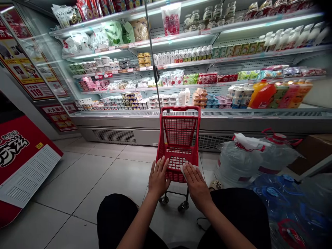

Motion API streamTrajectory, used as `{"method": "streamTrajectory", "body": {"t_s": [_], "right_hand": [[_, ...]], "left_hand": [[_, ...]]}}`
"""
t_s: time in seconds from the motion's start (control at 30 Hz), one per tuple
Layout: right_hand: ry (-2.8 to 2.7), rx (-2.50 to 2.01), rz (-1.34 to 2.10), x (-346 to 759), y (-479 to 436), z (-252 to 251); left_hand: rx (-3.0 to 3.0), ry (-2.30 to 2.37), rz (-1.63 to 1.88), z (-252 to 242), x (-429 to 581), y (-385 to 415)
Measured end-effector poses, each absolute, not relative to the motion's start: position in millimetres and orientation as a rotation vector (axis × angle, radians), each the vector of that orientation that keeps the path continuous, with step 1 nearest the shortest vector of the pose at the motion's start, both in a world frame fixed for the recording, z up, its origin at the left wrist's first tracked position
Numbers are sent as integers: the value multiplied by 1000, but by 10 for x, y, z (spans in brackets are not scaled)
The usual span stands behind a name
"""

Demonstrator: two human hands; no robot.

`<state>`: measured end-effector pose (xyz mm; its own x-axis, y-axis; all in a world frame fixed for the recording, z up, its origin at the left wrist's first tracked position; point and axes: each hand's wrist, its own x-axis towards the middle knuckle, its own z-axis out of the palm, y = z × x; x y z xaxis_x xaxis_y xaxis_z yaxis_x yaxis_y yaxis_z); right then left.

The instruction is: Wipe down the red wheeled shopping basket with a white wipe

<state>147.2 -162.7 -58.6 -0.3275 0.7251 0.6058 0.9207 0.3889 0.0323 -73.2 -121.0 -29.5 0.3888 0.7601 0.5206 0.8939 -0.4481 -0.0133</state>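
A small red shopping cart [178, 138] on wheels stands on the tiled floor in front of me, its basket showing nothing inside. My left hand [157, 178] rests on the cart's near rim with its fingers stretched out and apart. My right hand [195, 183] lies flat on the near rim too, fingers extended, pressing on a white cloth or paper [184, 168] that peeks out under the fingertips. My knees in black trousers show at the bottom of the view.
A lit open chiller [197, 114] with shelves of dairy, bottles and juice runs across the back. Large water jugs [241, 160] crowd the floor at right. A red appliance with a white grille [23, 162] stands at left. A thin pole [151, 52] hangs down above the cart.
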Motion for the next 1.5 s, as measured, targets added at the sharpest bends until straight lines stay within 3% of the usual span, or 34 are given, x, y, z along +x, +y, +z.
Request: {"method": "streamTrajectory", "body": {"t_s": [0.3, 0.9, 1.23, 1.5], "right_hand": [[-2240, -1241, -552, 1389, -1436, -626], [-2117, -1325, -458, 1256, -1427, -731], [-2176, -1257, -398, 1639, -1372, -651], [-1947, -1513, -384, 1659, -1440, -751]], "left_hand": [[-2359, -1468, -703, -300, -568, -1299], [-2645, -1302, -752, -424, -246, -1615], [-2531, -1266, -594, -191, -666, -1194], [-2395, -1300, -570, -282, -434, -1134]]}}
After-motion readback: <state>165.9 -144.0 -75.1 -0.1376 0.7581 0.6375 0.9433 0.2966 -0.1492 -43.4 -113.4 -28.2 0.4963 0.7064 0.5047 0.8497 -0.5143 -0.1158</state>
